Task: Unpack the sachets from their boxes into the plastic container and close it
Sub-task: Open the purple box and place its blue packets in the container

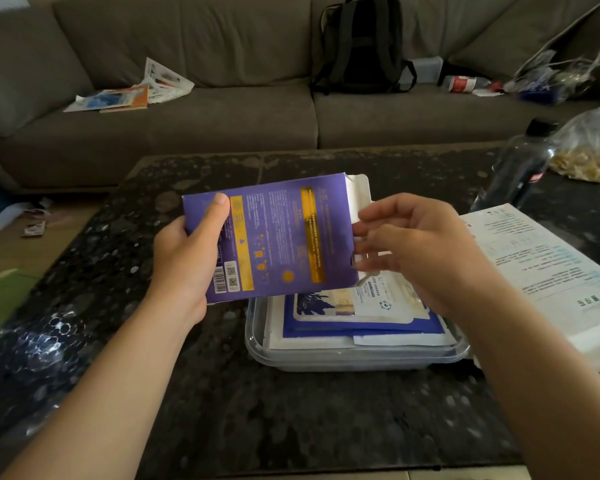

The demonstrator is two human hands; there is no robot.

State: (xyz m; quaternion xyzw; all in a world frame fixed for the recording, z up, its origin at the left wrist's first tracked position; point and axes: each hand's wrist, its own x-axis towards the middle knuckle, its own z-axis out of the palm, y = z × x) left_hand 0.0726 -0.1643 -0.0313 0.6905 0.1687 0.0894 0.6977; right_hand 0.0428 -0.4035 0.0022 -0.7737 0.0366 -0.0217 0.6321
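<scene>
Purple box (281, 233) held in the air over the far edge of the plastic container (257, 344), printed face up towards the camera. Left hand (184, 258) gripped the box's left end, thumb (219, 209) laid across the face, fingers hidden behind. White end flap (359, 192) stood open at the box's right end. Right hand (413, 244) was at that open end, fingers partly curled and reaching to the mouth of the box; motion blur there, so could not tell whether they had hold of anything.

Container sat open on the dark speckled desk (291, 427), directly below the hands. A loose stack of flat sachets (361, 327), white and blue, lay in it, rising to about rim level.

White box (541, 271) with printed text lay on the desk just right of the container, partly behind the right forearm. Beyond it, a dark plastic bottle (520, 168) and a clear bag (593, 150) of pale yellowish contents.

Grey sofa (187, 126) behind the desk, carrying scattered papers (129, 95) and a black backpack (361, 46).
</scene>
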